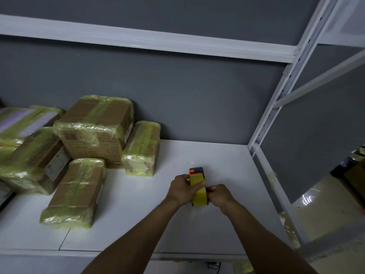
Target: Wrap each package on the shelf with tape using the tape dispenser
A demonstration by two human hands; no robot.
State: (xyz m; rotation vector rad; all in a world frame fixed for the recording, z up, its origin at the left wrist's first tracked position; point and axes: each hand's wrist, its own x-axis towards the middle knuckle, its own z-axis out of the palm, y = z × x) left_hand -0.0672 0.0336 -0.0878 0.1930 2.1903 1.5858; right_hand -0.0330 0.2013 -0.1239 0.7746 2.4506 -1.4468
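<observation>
Currently both hands are on the tape dispenser [199, 194], which sits low on the white shelf [138, 214], right of centre and well apart from the packages.

- Left grip [182, 189]: fingers curled round the left side of the yellow roll, thumb up toward the orange-and-blue head.
- Right grip [220, 195]: fingers curled on the right side at the near end of the roll. Neither grip holds anything else.
- Whether the dispenser rests on the shelf or is held just above it, I cannot tell.
- Packages: 5 counted, bunched at the left against the grey wall. The largest box [96, 127] lies on top of the others, a small one [142, 149] just beside it, and a long one [75, 192] nearest the front edge. All show yellow-green tape over brown card.

Handling, as judged:
- Dispenser looks light and rigid, a plastic frame with a full roll. Best held by the frame sides or handle, as now. The head end probably carries the cutter, so keep fingertips off it.
- Loose tape will be sticky and limp, prone to folding onto itself. Keep it taut when drawing it out.
- Boxes look stiff, but the taped film is likely slick. Take each by 2 opposite faces, not by a wrinkled corner. The big box may need both hands.
</observation>
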